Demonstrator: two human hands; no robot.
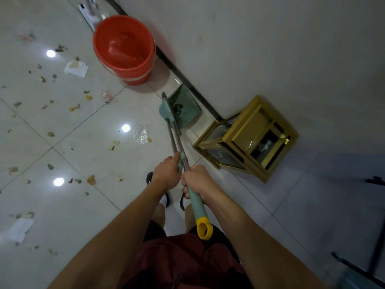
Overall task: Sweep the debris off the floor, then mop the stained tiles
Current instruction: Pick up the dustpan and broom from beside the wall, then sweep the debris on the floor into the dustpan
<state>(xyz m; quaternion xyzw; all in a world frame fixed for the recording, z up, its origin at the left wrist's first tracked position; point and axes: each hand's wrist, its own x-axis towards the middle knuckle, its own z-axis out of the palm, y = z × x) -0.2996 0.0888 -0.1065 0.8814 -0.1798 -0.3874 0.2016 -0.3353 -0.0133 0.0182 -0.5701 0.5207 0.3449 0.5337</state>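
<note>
My left hand and my right hand grip two metal handles that run side by side down to a green broom head and a green dustpan by the wall. The right hand holds the handle with a pale green grip and yellow end cap. The left hand holds the neighbouring shaft at a green clip. Dry leaf bits, paper scraps and clear plastic wrappers litter the glossy white tiles to the left.
A red bucket holding water stands against the wall, with a flat mop head behind it. A gold-framed glass bin sits to the right by the wall. A dark metal frame shows at the right edge. My feet in sandals stand below the hands.
</note>
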